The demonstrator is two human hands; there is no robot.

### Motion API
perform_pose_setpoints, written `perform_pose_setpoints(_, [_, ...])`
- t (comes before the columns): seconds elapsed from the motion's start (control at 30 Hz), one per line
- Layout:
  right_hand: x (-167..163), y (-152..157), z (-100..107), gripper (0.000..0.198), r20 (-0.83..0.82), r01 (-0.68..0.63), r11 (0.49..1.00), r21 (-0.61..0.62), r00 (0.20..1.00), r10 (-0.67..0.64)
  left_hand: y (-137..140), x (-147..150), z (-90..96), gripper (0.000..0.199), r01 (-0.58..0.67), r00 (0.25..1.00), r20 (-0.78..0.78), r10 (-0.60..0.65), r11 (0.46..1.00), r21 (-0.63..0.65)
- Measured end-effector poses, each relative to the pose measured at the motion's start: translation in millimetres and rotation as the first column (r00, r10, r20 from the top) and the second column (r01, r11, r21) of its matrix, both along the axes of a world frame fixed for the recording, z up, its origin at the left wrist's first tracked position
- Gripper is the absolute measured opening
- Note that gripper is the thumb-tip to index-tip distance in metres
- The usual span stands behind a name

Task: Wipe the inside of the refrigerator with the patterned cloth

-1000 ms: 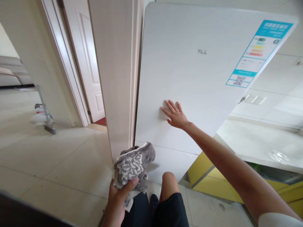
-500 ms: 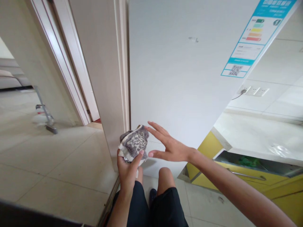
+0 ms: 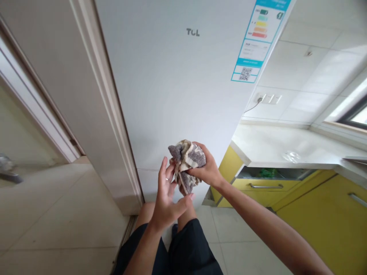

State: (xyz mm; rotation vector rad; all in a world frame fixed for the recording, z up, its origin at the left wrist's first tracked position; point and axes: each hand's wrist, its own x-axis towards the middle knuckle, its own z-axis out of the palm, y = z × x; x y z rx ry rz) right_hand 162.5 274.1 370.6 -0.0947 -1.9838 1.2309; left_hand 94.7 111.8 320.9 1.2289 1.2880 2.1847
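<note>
A crumpled grey and cream patterned cloth (image 3: 195, 156) is bunched up in front of the white TCL refrigerator (image 3: 172, 95). My right hand (image 3: 208, 168) grips it from the right, with the thumb across its near side and the other fingers partly hidden behind it. On the other side, my left hand (image 3: 169, 198) has its fingers apart around the cloth's left and lower edge, with a ring on one finger. Whether the left fingertips touch the fabric is hard to make out.
A blue-edged energy label (image 3: 252, 42) is on the refrigerator door. To the right are a white countertop (image 3: 266, 141), yellow cabinets (image 3: 321, 214) and wall sockets (image 3: 268, 98) with one plug. A door frame (image 3: 106, 95) stands close on the left. My knees are below the hands.
The cloth has passed from my left hand to my right hand, which has closed on it. My left fingers have opened. The view has turned right, showing more of the counter and a window.
</note>
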Motion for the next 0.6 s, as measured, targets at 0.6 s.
perform_pose_setpoints(0.6, [158.6, 275.0, -1.4, 0.073, -0.357, 0.948, 0.266, 0.175, 0.313, -0.88, -64.5, -65.3, -228.9, 0.057, -0.34, 0.886, -0.425, -0.184, 0.365, -0.867])
